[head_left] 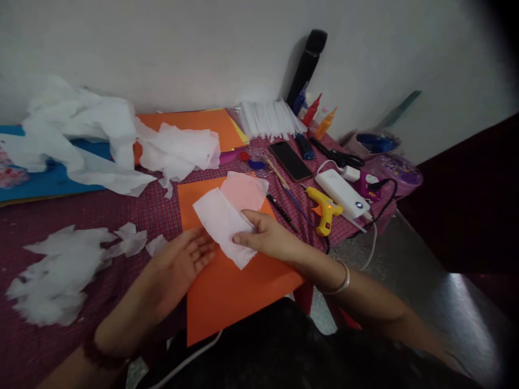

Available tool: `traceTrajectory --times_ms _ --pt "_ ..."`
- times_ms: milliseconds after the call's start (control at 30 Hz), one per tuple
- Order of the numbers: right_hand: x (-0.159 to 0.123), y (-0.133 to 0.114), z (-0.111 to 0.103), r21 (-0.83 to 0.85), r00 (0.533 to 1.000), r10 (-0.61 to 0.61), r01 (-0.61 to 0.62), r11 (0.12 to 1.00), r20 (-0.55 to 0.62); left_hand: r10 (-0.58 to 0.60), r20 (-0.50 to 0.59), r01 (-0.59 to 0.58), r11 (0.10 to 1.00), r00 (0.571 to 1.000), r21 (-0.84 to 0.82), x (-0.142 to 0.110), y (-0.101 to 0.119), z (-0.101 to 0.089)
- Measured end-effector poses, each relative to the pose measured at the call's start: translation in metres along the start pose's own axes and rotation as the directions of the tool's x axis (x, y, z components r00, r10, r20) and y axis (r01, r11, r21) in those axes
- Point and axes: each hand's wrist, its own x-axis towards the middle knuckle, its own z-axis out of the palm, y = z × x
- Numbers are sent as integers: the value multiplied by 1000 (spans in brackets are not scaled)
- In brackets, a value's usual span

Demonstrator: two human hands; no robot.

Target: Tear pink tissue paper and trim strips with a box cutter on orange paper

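My right hand [265, 235] pinches a white piece of tissue paper [221, 219] between thumb and fingers, above an orange sheet of paper [227, 302]. Palm up, my left hand [182, 265] is beside the tissue's left edge, its fingers loosely curled and apart, with nothing in them. Behind the held piece, another thin tissue piece [245, 189] lies on the orange sheet, which tints it pinkish. The orange sheet reaches over the table's front edge toward my lap.
Torn tissue scraps [60, 275] lie at the left, with crumpled tissue [81, 129] behind. To the right are a yellow glue gun [324, 209], a white power bank [343, 193], a phone [291, 161], scissors [340, 156] and paint bottles [312, 111]. A wall stands behind.
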Motion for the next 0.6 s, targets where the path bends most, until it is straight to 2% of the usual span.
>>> traceTrajectory --times_ms 100,167,233,300,400,533,600 --pt "-1 -1 2 28 998 -17 15 1000 56 -55 200 76 992 978 -100 -11 -12 10" --pt "-2 -1 3 -1 996 -31 31 1000 82 -47 251 74 992 967 -98 -14 -10 12" --pt "-4 -1 3 -70 993 -40 48 996 111 -24 192 45 994 981 -104 -14 -6 13" --pt "-6 -2 1 -156 988 -52 75 985 147 20 75 -12 994 997 -108 -12 -1 15" --pt "-9 -5 0 -288 985 -64 109 951 163 92 -37 -95 992 995 -86 -11 0 17" --pt "-11 -6 2 -425 990 -38 93 900 136 143 -75 -149 985 987 -86 -11 -2 20" --pt "-10 -6 3 -480 991 -22 84 873 134 136 -38 -140 985 990 -104 -10 0 19"
